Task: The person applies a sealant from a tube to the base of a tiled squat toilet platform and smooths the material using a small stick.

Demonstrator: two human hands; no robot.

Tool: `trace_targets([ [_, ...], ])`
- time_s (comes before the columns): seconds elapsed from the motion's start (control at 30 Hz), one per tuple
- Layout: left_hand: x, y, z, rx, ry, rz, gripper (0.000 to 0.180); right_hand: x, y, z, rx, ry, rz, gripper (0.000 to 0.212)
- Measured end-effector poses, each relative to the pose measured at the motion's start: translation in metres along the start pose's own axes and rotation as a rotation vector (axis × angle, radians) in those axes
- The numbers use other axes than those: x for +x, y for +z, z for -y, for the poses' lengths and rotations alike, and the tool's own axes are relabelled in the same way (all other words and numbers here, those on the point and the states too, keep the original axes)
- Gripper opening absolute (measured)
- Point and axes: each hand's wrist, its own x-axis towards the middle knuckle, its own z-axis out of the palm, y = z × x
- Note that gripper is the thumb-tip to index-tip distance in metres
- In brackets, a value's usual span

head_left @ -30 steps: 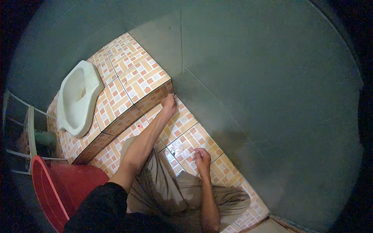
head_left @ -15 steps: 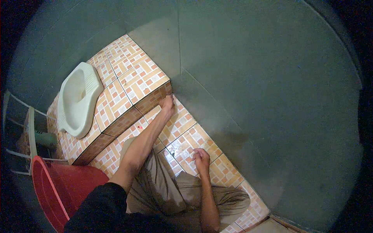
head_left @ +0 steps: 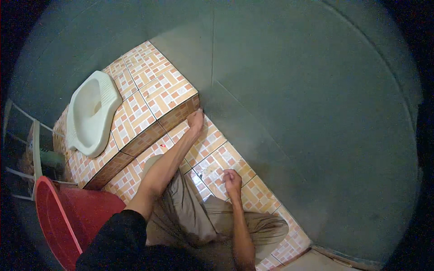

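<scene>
My left hand (head_left: 195, 119) reaches to the corner where the tiled step's riser (head_left: 181, 109) meets the floor and the wall. Its fingers look closed against the corner; whatever they might hold is hidden. Lower down, my right hand (head_left: 233, 180) hovers near the tiled floor (head_left: 217, 165) with curled fingers, and nothing can be made out in them. Between the hands the tiles have a wet shine and a few dark specks. A small red scrap (head_left: 163, 146) lies on the floor left of my left forearm.
A pale squat toilet pan (head_left: 92, 115) is set into the raised step (head_left: 151, 83). On the left, a red bucket (head_left: 92, 205) stands beside a white rack (head_left: 37, 149). The grey-green wall (head_left: 307, 113) runs along the right side, and a light ledge (head_left: 316, 259) is at lower right.
My left hand stays at the corner with a slight shift of its fingers. The right hand has barely moved over the tiles. The view has tilted a little.
</scene>
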Motion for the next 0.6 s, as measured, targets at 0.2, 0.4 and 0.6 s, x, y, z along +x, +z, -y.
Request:
trace_targets([
  [0.2,-0.051,-0.036,-0.008,0.288,0.307,0.197,0.032,-0.02,0.002,0.013,-0.071,-0.083,-0.069,0.012],
  [0.4,-0.09,-0.076,-0.002,0.767,0.696,0.56,0.031,-0.062,-0.003,0.034,-0.349,-0.278,-0.27,0.011],
  [0.6,-0.112,-0.101,-0.004,0.742,0.725,0.516,0.028,-0.107,0.002,0.067,-0.525,-0.288,-0.271,0.012],
])
